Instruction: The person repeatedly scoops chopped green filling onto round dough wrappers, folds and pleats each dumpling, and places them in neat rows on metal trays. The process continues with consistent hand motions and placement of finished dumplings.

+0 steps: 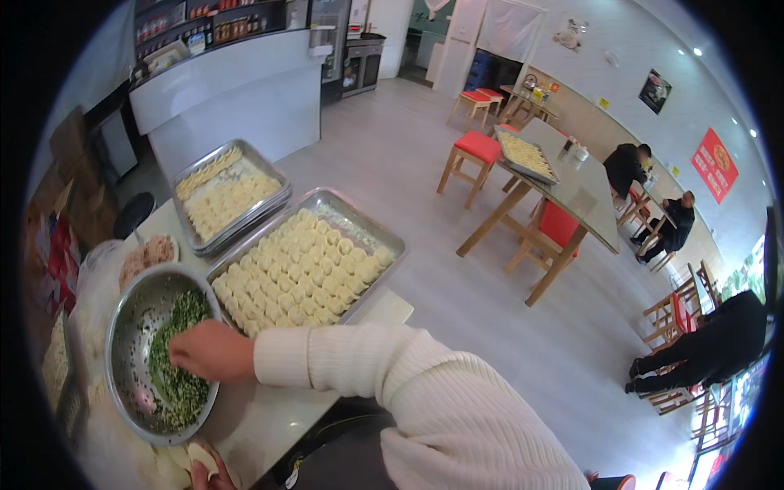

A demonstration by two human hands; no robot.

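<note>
Fingers [184, 347] of my right hand [217, 351] were drawn in close together over the chopped green filling [186, 398] in the metal bowl [126, 339], though I couldn't tell how far they had closed or whether they gripped anything (their tips were lost against the green). My left hand [220, 480] was closed lightly around a pale dough wrapper [202, 459], just outside the bowl's rim at about five o'clock. From my right fingertips that wrapper lay between five and six o'clock, apart from them, its visible long axis tilted from eleven toward five. I judged that gap, from bowl down to wrapper, to be the relation that counted; my right hand was far nearer the filling. At two o'clock from the bowl, rows of dumplings [298, 273] sat in a metal tray [367, 229] on the counter [273, 412].
</note>
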